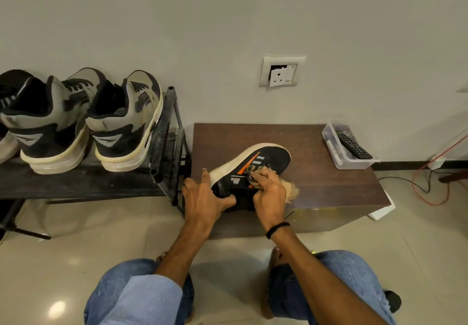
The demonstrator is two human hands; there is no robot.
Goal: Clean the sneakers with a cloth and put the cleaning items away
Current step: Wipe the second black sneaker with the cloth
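Left grip (202, 198) holds the sneaker (271, 156) by its heel, toe pointing away; right grip (269, 193) clutches the cloth (291, 190) against its side.

No legible word, number or brand name found. Three grey stripe marks on side of black sneaker (274, 156), just beyond right hand (269, 193); wordless wedge emblems on heels of grey sneakers (121, 124), well left of left hand (202, 198). Remote control (354, 145) keys, far right of right hand, too small to read.

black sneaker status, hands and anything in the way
Left hand grips black sneaker at the heel. Right hand presses cloth on its side. Plastic box apart at table corner, not blocking.
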